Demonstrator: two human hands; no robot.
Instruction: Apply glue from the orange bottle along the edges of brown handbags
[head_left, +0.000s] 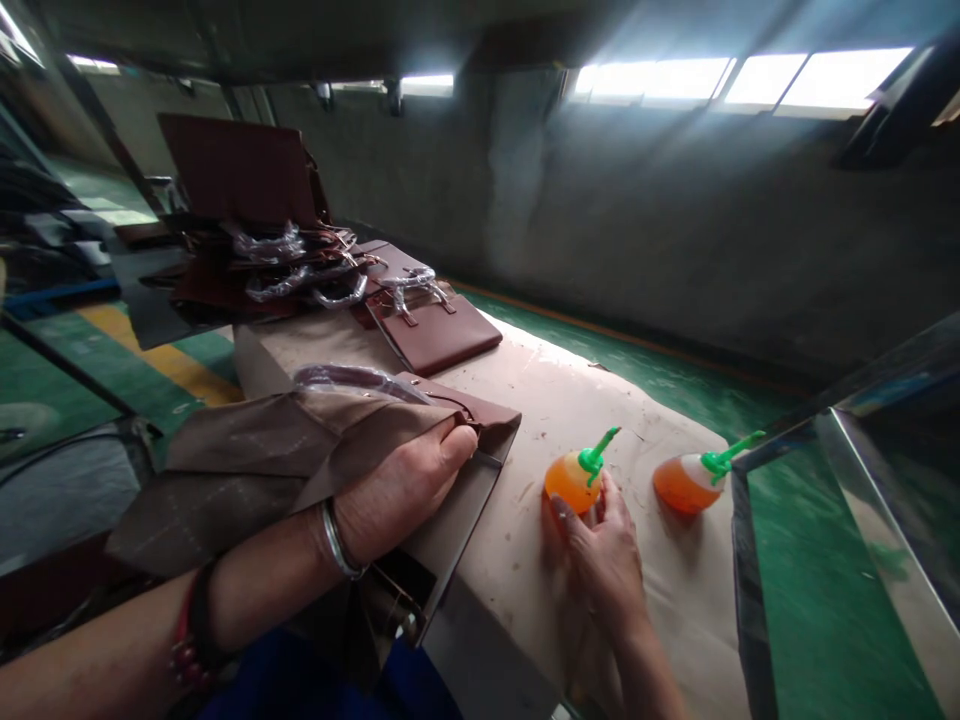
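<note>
My left hand (416, 480) is closed on the edge of a brown handbag (499, 425), with its thumb pressed near the rim. The bag's brown lining (247, 450) is pulled out and drapes to the left over my wrist. A plastic-wrapped handle (360, 380) shows behind it. On the table, my right hand (604, 550) has its thumb and fingers around a squeeze bottle (570, 485) of orange liquid with a green nozzle. A second, similar bottle (682, 485) stands to its right, apart from my hand.
Several finished-looking brown bags with plastic-wrapped handles are stacked (247, 180) at the back left. Another brown handbag (442, 335) lies on the paper-covered table (585, 400). A metal frame (757, 590) stands along the right edge, with green floor (832, 580) beyond.
</note>
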